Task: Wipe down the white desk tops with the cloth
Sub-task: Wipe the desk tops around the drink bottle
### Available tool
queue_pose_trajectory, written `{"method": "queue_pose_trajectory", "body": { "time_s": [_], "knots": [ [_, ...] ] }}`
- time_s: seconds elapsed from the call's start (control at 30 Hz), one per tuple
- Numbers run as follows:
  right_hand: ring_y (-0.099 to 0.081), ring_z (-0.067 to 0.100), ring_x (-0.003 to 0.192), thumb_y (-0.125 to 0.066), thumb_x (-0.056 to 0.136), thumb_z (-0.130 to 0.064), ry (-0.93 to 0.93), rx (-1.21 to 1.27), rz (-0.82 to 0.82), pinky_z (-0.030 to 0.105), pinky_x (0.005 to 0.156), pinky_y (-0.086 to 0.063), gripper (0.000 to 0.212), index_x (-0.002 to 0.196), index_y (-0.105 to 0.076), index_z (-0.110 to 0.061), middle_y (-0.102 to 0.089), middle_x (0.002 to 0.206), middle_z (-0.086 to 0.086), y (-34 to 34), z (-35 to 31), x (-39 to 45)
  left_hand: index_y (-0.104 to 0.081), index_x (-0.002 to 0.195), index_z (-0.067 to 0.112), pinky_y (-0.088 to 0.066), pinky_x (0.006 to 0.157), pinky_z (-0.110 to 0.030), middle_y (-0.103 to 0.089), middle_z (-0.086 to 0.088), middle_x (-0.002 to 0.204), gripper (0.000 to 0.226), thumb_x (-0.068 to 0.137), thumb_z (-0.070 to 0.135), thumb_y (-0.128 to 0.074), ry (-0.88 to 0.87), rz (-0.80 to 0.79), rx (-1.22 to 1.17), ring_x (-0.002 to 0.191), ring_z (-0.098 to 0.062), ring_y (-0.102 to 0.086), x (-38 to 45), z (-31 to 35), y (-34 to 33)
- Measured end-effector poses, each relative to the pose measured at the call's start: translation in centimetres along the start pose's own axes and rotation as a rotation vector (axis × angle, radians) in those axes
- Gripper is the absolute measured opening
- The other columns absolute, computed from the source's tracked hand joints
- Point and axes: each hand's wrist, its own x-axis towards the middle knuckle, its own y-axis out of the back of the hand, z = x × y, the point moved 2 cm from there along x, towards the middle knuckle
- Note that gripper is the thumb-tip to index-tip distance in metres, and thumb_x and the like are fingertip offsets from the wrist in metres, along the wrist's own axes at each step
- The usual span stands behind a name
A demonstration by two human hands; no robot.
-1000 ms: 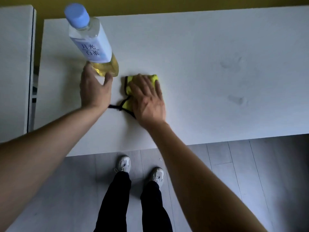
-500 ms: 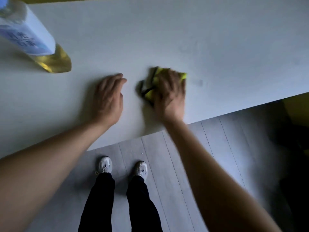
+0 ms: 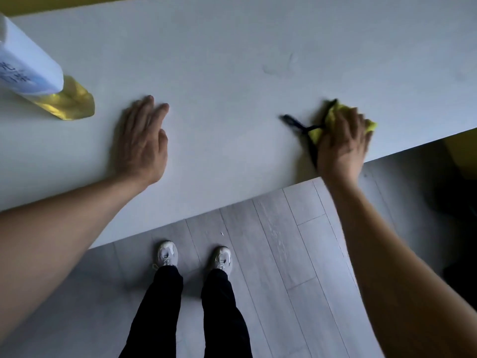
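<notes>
Wiping is the step in hand. The right hand (image 3: 342,140) presses the yellow cloth (image 3: 333,117) flat on the white tabletop (image 3: 232,60), close to the near edge, with its fingers spread over the cloth and curled a little at the tips. A black strap (image 3: 296,125) trails from the cloth to the left. The left hand (image 3: 143,140) lies flat and open on the tabletop, well apart from the cloth, holding nothing. A bottle (image 3: 31,73) with yellow drink stands far to the left. A faint smudge (image 3: 280,67) shows farther back. Next, I think, the cloth should slide up to that smudge, pressed down firmly.
</notes>
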Motion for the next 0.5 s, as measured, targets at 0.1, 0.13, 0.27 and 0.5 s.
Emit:
{"method": "queue_pose_trajectory", "body": {
  "time_s": [0.1,0.13,0.27,0.5],
  "knots": [
    [-0.03,0.034,0.15,-0.04,0.086,-0.03,-0.14,-0.012,0.013,0.052,0.125,-0.012,0.063,0.146,-0.053,-0.014,-0.037,0.16,0.015,-0.5,-1.5,-0.2,-0.044,0.155,0.011,-0.018,0.129,-0.052,-0.033,-0.018,0.167,0.054,0.104,0.019,-0.03,0.001,0.015,0.004,0.155,-0.037,-0.03,0.0,0.1,-0.1],
    [-0.035,0.037,0.146,-0.045,0.086,-0.027,-0.076,-0.004,0.008,0.056,0.123,-0.018,0.06,0.142,-0.056,-0.011,-0.042,0.156,0.019,-1.1,-3.3,-1.1,-0.044,0.155,0.011,-0.018,0.129,-0.052,-0.034,-0.018,0.167,0.054,0.104,0.018,-0.03,-0.002,0.02,0.004,0.155,-0.037,-0.03,-0.1,0.1,-0.1],
    [-0.038,0.037,0.145,-0.062,0.092,-0.021,0.311,0.095,-0.079,0.059,0.12,-0.022,0.048,0.139,-0.06,-0.01,-0.046,0.152,0.02,-4.6,-13.9,-8.4,-0.045,0.154,0.007,-0.02,0.129,-0.05,-0.038,-0.018,0.166,0.052,0.105,0.014,-0.031,-0.002,0.065,-0.03,0.154,-0.036,-0.033,0.0,-0.2,-0.4],
    [-0.031,0.028,0.151,-0.058,0.093,-0.028,0.505,0.152,-0.231,0.053,0.124,-0.018,0.055,0.147,-0.054,-0.017,-0.041,0.159,0.011,-5.1,-16.9,-10.5,-0.049,0.151,0.001,-0.025,0.128,-0.051,-0.042,-0.019,0.163,0.05,0.105,0.011,-0.032,0.008,0.085,-0.076,0.153,-0.037,-0.036,0.0,-0.9,-0.6]
  ]
}}
